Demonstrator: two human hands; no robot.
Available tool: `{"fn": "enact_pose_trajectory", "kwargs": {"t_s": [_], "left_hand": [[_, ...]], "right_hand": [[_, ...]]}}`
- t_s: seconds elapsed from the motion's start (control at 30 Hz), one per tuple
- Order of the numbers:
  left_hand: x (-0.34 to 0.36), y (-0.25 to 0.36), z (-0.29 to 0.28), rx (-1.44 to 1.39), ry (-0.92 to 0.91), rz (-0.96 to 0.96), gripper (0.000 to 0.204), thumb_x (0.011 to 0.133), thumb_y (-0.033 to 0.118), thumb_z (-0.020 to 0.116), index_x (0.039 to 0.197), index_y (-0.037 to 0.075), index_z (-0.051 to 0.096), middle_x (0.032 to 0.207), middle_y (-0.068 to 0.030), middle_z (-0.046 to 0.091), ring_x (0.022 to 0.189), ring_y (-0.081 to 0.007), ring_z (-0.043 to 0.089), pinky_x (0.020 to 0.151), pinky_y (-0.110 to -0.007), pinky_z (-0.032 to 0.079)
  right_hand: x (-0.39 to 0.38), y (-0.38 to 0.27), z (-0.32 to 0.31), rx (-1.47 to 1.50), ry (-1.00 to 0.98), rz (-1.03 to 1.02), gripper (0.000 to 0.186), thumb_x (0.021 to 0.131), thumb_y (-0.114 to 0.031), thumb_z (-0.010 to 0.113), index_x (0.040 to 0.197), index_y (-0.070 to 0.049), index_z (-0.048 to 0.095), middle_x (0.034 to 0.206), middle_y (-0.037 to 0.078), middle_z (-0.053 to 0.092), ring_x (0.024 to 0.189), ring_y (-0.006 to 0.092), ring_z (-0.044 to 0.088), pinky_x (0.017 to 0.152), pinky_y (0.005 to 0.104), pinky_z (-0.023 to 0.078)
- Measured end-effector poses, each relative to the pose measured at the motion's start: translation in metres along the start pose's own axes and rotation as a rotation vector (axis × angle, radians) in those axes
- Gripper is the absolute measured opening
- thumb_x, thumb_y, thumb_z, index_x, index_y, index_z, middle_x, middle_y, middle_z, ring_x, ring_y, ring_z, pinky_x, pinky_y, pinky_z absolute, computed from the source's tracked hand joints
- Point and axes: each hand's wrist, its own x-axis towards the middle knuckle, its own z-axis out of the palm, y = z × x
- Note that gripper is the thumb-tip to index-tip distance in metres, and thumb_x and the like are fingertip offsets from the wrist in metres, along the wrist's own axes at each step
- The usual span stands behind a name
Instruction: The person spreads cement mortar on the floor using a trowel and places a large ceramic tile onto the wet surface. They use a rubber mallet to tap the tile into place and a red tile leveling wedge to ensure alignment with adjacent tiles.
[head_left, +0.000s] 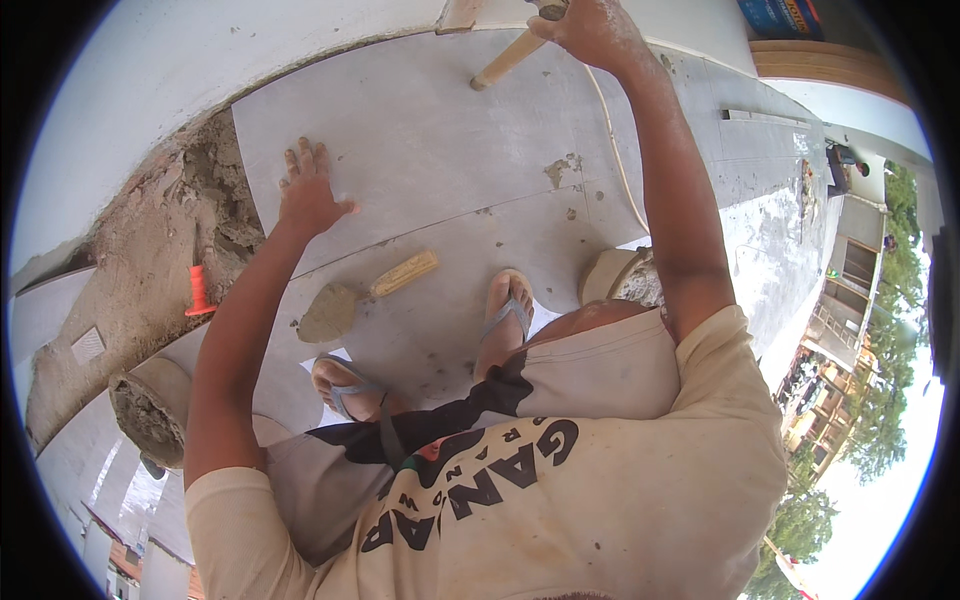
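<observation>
1. Grey large-format tile (430, 130) directly beneath the left fingers, running far out to their right. Likely heavy, rigid, brittle at corners; dusty face probably offers poor grip. Better held by opposite edges, or pressed with a flat palm.
2. Left hand (312, 195): palm down on the tile, fingers spread and thumb out to the side, nothing pinched.
3. Right hand (595, 35): curled around the upper end of a wooden-handled mallet (508, 60); top edge of view cuts off some fingers, so full grip can't be told. Handle slants down-left from those fingers, its free end over the tile; contact can't be told.
4. Mallet probably stiff, head-heavy, light at the handle. Lower handle looks like the best hold; dust may make it slip.
5. Left of the left fingers: rough mortar (215, 180), likely crumbly or soft.
6. Nearer the body than the left fingers: trowel (405, 273) lying flat, loose. Its wooden handle is the place to grasp; blade looks mortar-caked.
7. Pale cord (615, 140): below the right fingers, apart from them, likely flexible.
</observation>
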Motion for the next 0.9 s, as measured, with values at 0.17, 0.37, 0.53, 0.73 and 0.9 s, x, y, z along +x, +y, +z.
{"fn": "enact_pose_trajectory", "kwargs": {"t_s": [0.17,0.37,0.53,0.73,0.9], "left_hand": [[0.002,0.006,0.009,-0.002,0.037,0.004,0.12,0.067,0.053,0.081,0.153,0.002,0.015,0.159,-0.0265,0.007,0.144,-0.0493,0.013,0.108,-0.06,0.034],[-0.001,0.005,-0.001,0.001,0.04,-0.047,0.122,0.066,0.055,0.082,0.152,0.0,0.016,0.158,-0.0269,0.009,0.144,-0.0493,0.014,0.11,-0.057,0.034],[0.002,0.014,0.008,-0.054,0.098,-0.017,0.121,0.067,0.055,0.082,0.152,0.0,0.016,0.158,-0.0261,0.009,0.143,-0.0507,0.015,0.11,-0.055,0.035],[-0.005,0.014,0.009,0.016,0.061,-0.015,0.121,0.067,0.057,0.08,0.151,-0.002,0.016,0.157,-0.0281,0.01,0.143,-0.0518,0.015,0.109,-0.053,0.037],[-0.008,0.015,0.001,-0.006,0.037,-0.036,0.122,0.067,0.056,0.081,0.151,-0.004,0.017,0.156,-0.0297,0.011,0.142,-0.0525,0.015,0.109,-0.053,0.038]], "right_hand": [[-0.026,0.006,-0.023,0.269,0.08,0.093,0.028,0.091,-0.012,0.058,0.117,-0.007,0.065,0.125,0.013,0.062,0.119,0.0319,0.056,0.101,0.0415,0.044],[-0.035,-0.003,-0.022,0.06,0.019,0.038,0.027,0.089,-0.013,0.06,0.115,-0.011,0.064,0.12,0.011,0.063,0.112,0.0316,0.059,0.096,0.0408,0.047],[-0.05,0.0,-0.016,0.015,0.025,0.053,0.028,0.088,-0.015,0.062,0.115,-0.01,0.064,0.119,0.011,0.063,0.112,0.0313,0.058,0.096,0.0408,0.046],[-0.049,0.01,-0.027,0.215,0.071,0.187,0.03,0.089,-0.015,0.061,0.118,-0.01,0.064,0.123,0.01,0.061,0.113,0.0322,0.058,0.098,0.0417,0.045],[-0.043,0.036,0.001,0.144,0.032,0.152,0.035,0.089,-0.015,0.061,0.124,-0.009,0.062,0.127,0.012,0.06,0.116,0.0314,0.057,0.098,0.0403,0.046]]}}
